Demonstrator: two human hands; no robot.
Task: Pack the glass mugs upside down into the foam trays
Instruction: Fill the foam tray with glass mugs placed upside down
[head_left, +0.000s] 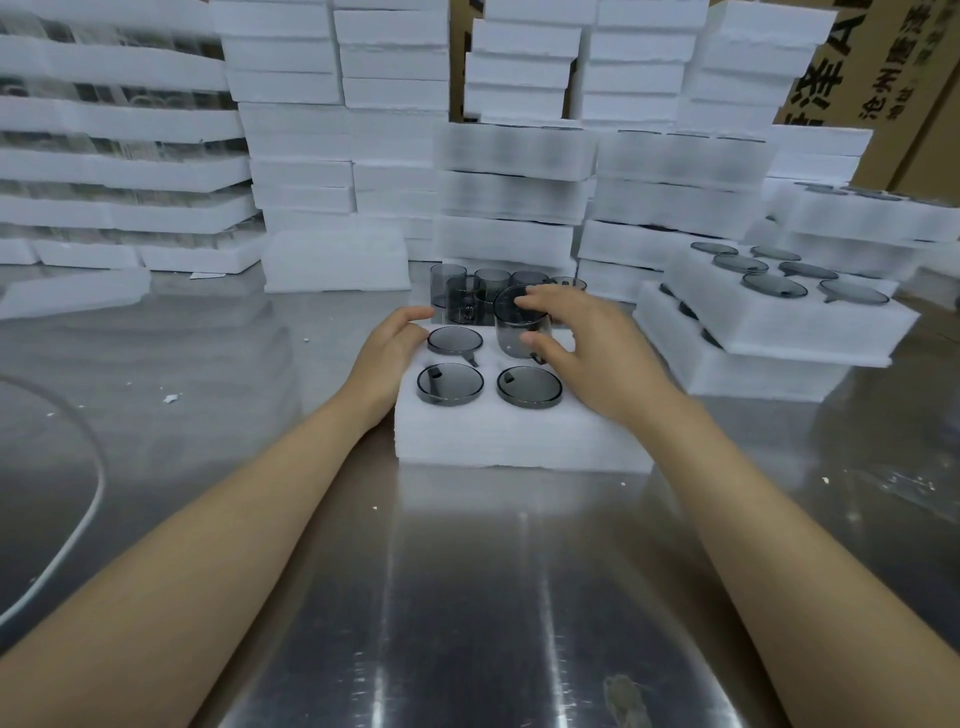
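Steel table (467, 597): nearest, reflective, flecked with white foam crumbs; a white cable (97, 483) curves across its left part.

Foam tray (519, 436): white block, set on the table at centre, between the two forearms; three smoky-grey glass mugs sit upside down in its pockets, bases level with the foam: near-left mug (450, 383), near-right mug (529, 387), far-left mug (455, 340).

Left hand (389, 353): rests on the tray's left edge; fingers loosely bent, gripping nothing.

Right hand (592, 353): fingers curled over the top of a fourth mug (514, 332), thumb pressed to its near wall beside the handle; this mug stands at the tray's far-right pocket, rising well above the foam; how deep it sits cannot be told.

Loose mugs (467, 291): grey cluster on the table just behind the tray; which way up, unclear.

Filled trays (769, 332): two stacked askew on the table to the right, round mug bases showing in the upper one.

Foam stacks (337, 130): tall white piles across the whole back; some hold dark glass.

Cardboard boxes (883, 78): brown, printed, behind the stacks at far right.
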